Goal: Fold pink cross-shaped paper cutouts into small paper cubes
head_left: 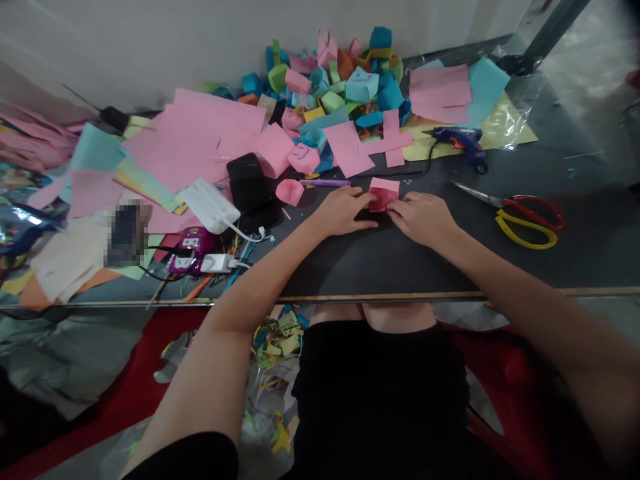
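Between my two hands is a small piece of folded pink paper [384,191], with its lower part a darker pink. My left hand [343,212] has its fingertips on the paper's left edge, thumb stretched out below. At the lower right edge, my right hand [423,215] pinches the paper between bent fingers and thumb. A folded pink paper piece [290,193] lies left of my left hand, near a purple pen [326,183]. To the right of my right hand rest scissors [520,212] with one red and one yellow handle.
Folded paper shapes in several colours form a heap [345,87] at the back. A blue glue gun [463,143] lies right of it. Large pink sheets [200,133], a black phone [250,187] and a white power bank [210,203] cover the left. Scraps [283,340] lie below the table.
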The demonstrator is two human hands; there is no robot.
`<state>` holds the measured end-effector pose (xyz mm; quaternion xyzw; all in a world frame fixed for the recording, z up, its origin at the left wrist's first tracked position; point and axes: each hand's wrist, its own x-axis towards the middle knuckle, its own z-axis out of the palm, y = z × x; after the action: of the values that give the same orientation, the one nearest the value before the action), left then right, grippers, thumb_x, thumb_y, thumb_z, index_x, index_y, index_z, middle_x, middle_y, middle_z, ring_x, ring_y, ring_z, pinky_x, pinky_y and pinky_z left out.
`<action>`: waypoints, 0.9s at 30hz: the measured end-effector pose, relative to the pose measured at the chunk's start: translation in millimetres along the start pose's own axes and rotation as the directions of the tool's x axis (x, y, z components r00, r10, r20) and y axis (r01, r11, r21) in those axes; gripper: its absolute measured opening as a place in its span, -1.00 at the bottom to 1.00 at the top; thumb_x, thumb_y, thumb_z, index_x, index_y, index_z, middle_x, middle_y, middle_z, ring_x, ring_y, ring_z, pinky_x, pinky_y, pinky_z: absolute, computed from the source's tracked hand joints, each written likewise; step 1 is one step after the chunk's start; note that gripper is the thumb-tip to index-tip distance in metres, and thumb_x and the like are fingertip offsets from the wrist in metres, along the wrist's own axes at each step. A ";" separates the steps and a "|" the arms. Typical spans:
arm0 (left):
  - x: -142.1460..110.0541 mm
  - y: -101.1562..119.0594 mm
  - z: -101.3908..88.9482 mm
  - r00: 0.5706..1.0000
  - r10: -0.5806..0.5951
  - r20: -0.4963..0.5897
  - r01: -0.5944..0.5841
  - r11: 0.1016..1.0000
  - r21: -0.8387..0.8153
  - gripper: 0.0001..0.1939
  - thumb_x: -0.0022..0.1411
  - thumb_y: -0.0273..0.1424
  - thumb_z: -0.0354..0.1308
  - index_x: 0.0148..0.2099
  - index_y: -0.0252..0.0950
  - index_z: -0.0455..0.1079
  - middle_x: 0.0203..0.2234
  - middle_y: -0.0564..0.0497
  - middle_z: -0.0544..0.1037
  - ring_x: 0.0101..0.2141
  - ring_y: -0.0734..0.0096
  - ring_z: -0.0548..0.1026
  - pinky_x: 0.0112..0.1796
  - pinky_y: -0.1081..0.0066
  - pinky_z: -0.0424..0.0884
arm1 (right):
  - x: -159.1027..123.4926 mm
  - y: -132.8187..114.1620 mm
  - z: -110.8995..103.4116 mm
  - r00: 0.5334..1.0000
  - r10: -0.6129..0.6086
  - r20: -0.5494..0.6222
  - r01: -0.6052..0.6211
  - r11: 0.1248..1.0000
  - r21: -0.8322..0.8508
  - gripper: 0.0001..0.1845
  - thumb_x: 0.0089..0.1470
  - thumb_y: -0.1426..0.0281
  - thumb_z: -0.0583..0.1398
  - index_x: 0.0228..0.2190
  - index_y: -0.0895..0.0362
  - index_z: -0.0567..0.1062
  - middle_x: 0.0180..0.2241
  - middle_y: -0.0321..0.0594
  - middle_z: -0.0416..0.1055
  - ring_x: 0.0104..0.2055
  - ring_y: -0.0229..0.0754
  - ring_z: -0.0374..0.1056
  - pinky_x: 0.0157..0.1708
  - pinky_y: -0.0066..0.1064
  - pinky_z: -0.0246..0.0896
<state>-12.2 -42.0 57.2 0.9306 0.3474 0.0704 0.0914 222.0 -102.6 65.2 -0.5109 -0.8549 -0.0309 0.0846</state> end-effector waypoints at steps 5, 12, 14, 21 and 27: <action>4.7 14.9 7.5 0.989 -0.133 -0.067 0.133 0.991 -0.012 -0.61 0.56 -0.19 0.12 0.25 -0.29 0.46 -0.04 -0.24 0.66 0.04 0.01 0.62 0.12 0.09 0.48 | 11.1 10.3 2.1 0.996 0.035 -0.077 -0.030 0.998 0.062 -0.59 0.40 0.33 0.04 -0.01 0.09 0.66 -0.17 0.03 0.66 -0.08 0.10 0.50 -0.18 -0.16 0.32; 30.1 22.3 6.5 0.948 -0.247 -0.199 0.233 0.968 -0.088 -0.58 0.60 -0.31 -0.07 0.38 -0.25 0.29 0.09 -0.28 0.60 0.05 0.06 0.61 0.05 0.15 0.53 | 32.0 19.5 2.0 0.985 0.148 -0.084 -0.134 0.980 0.149 -0.52 0.36 0.28 0.06 0.22 0.09 0.47 -0.11 0.02 0.66 -0.10 0.16 0.52 -0.17 -0.11 0.34; 38.1 19.6 5.7 0.951 -0.254 -0.178 0.240 0.966 -0.096 -0.55 0.61 -0.30 -0.09 0.42 -0.26 0.22 0.08 -0.30 0.59 0.04 0.05 0.61 0.06 0.13 0.52 | 35.7 21.8 3.8 0.983 0.167 -0.078 -0.152 0.973 0.171 -0.50 0.37 0.28 0.06 0.26 0.09 0.43 -0.14 -0.01 0.66 -0.12 0.15 0.52 -0.16 -0.10 0.34; 56.3 0.1 3.3 0.971 -0.226 -0.080 0.210 0.962 -0.174 -0.51 0.58 -0.25 0.00 0.44 -0.22 0.17 -0.04 -0.24 0.62 0.01 -0.02 0.59 0.07 0.03 0.49 | 36.1 35.8 11.1 0.994 0.067 -0.090 -0.047 0.976 0.211 -0.61 0.42 0.26 0.07 0.00 0.09 0.65 0.00 0.04 0.66 0.06 0.18 0.52 -0.03 -0.02 0.40; 73.8 -20.2 6.3 0.966 -0.257 -0.032 0.246 0.947 -0.205 -0.56 0.50 -0.18 0.14 0.28 -0.29 0.33 -0.07 -0.28 0.65 -0.06 -0.05 0.61 -0.04 0.04 0.54 | 32.4 43.7 15.4 0.996 -0.024 -0.091 0.044 0.974 0.221 -0.62 0.44 0.17 0.15 0.02 0.03 0.70 0.13 0.02 0.61 0.21 0.17 0.44 0.12 0.03 0.39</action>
<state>31.5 20.9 51.6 0.8624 0.4569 0.1197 0.1821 243.6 -51.5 54.3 -0.4816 -0.8571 0.0411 0.1781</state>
